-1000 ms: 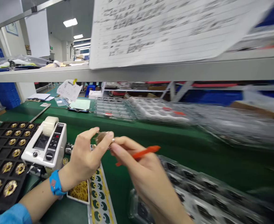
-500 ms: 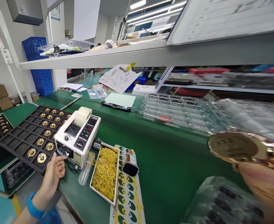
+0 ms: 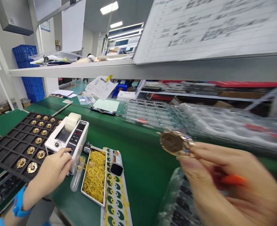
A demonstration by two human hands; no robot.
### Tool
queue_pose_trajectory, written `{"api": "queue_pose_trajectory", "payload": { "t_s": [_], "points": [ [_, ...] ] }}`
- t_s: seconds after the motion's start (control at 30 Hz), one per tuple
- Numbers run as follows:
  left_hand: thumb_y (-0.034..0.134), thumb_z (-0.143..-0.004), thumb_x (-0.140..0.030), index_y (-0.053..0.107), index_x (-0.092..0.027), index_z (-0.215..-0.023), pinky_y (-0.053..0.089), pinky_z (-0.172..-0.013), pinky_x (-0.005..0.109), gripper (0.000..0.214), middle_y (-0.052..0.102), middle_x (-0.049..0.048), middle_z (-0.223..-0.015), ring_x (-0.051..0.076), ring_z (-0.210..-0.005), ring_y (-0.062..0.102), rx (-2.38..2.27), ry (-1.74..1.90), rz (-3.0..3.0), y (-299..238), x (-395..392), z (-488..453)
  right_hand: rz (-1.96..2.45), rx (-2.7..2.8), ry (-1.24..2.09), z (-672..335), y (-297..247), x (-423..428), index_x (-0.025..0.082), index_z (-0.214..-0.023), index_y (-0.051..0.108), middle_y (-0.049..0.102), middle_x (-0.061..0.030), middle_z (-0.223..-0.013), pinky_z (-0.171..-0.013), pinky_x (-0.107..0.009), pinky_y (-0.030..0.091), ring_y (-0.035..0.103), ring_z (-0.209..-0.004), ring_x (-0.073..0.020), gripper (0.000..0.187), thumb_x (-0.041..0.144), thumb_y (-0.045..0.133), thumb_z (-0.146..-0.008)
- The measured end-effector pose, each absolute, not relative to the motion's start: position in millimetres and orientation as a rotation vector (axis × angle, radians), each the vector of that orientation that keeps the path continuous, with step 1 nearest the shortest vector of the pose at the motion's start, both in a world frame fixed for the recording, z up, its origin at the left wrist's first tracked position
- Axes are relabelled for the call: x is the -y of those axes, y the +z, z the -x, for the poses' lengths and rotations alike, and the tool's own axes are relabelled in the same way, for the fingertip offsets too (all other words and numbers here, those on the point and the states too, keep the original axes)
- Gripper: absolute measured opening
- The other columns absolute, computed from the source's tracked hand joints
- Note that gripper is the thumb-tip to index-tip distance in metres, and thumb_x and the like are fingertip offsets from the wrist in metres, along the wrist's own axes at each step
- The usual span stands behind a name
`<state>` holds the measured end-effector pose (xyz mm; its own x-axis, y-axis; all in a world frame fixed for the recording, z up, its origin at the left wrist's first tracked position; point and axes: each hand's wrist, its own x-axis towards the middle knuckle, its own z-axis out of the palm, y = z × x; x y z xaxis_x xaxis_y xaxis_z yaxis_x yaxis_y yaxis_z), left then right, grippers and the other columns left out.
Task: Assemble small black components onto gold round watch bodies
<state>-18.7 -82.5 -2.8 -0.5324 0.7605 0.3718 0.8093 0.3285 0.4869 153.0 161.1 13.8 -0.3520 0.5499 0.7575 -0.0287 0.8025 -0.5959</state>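
My right hand [image 3: 214, 182] pinches a gold watch case [image 3: 172, 142] between thumb and fingers, its round flat face turned toward me. Something orange [image 3: 234, 180] shows blurred among the curled fingers. At left, my left hand [image 3: 55, 168], with a blue band on the wrist, reaches over the front of a white tape dispenser [image 3: 82, 135]. Its fingers are stretched out by the dispenser's dark knob, partly hiding the front; nothing shows in them. Beside that hand, a black compartment tray [image 3: 5, 150] holds several gold round parts [image 3: 32, 167].
Right of the dispenser lie a clear tube [image 3: 76, 182], a box of yellow rings [image 3: 95, 175], a sticker sheet [image 3: 115, 201] and a smartwatch-like item [image 3: 116, 166]. Clear plastic trays [image 3: 148, 114] stand behind. A shelf [image 3: 93, 69] crosses above; a bagged dark stack [image 3: 181, 201] sits low right.
My left hand has moved up from beside the dispenser onto its front. My right hand has come left with the watch case, farther into view. The whole view has shifted.
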Motion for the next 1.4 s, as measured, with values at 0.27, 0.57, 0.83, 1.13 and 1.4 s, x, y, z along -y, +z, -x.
{"api": "queue_pose_trajectory", "payload": {
  "t_s": [0.27, 0.57, 0.83, 1.13, 1.4],
  "points": [
    [0.050, -0.096, -0.025, 0.049, -0.021, -0.072, 0.037, -0.063, 0.027, 0.024, 0.050, -0.0020, -0.073, 0.014, -0.068, 0.048, 2.058, -1.669, 1.920, 63.1, 20.7, -1.2, 0.220, 1.901, 1.363, -143.0, 33.4, -150.0, 0.025, -0.081, 0.064, 0.060, -0.0023, -0.080, -0.068, -0.027, 0.047, 0.055, -0.073, -0.0170, 0.033, 0.056, 0.059, -0.088],
    [0.054, -0.092, -0.029, 0.049, -0.020, -0.068, 0.032, -0.064, 0.029, 0.026, 0.044, -0.0024, -0.074, 0.014, -0.069, 0.041, 2.033, -1.902, 2.123, 55.8, -32.7, 1.4, 0.202, 1.896, 1.652, -144.3, 37.0, -150.7, 0.021, -0.071, 0.053, 0.046, 0.0017, -0.066, -0.067, -0.029, 0.040, 0.041, -0.063, -0.0143, 0.043, 0.061, 0.057, -0.088],
    [0.053, -0.092, -0.028, 0.050, -0.020, -0.068, 0.032, -0.062, 0.029, 0.026, 0.045, -0.0024, -0.071, 0.014, -0.067, 0.040, 2.016, -1.929, 2.172, 51.7, -34.5, 5.6, 0.227, 1.858, 1.741, -142.4, 34.3, -152.5, 0.022, -0.071, 0.055, 0.046, 0.0010, -0.069, -0.066, -0.030, 0.042, 0.044, -0.063, -0.0147, 0.043, 0.063, 0.061, -0.083],
    [0.052, -0.092, -0.027, 0.049, -0.020, -0.067, 0.033, -0.060, 0.028, 0.025, 0.046, -0.0019, -0.072, 0.014, -0.066, 0.042, 2.015, -1.899, 2.152, 51.9, -37.3, 4.5, 0.242, 1.831, 1.725, -142.2, 34.2, -151.9, 0.022, -0.072, 0.058, 0.048, 0.0013, -0.067, -0.065, -0.028, 0.041, 0.044, -0.063, -0.0144, 0.041, 0.060, 0.063, -0.084],
    [0.052, -0.092, -0.027, 0.048, -0.020, -0.067, 0.034, -0.060, 0.027, 0.026, 0.046, -0.0023, -0.071, 0.014, -0.065, 0.042, 2.034, -1.908, 2.149, 51.8, -38.0, 4.1, 0.287, 1.853, 1.701, -141.4, 36.6, -150.6, 0.022, -0.071, 0.055, 0.048, 0.0005, -0.069, -0.064, -0.030, 0.041, 0.044, -0.063, -0.0152, 0.043, 0.063, 0.061, -0.083]
  ]
}}
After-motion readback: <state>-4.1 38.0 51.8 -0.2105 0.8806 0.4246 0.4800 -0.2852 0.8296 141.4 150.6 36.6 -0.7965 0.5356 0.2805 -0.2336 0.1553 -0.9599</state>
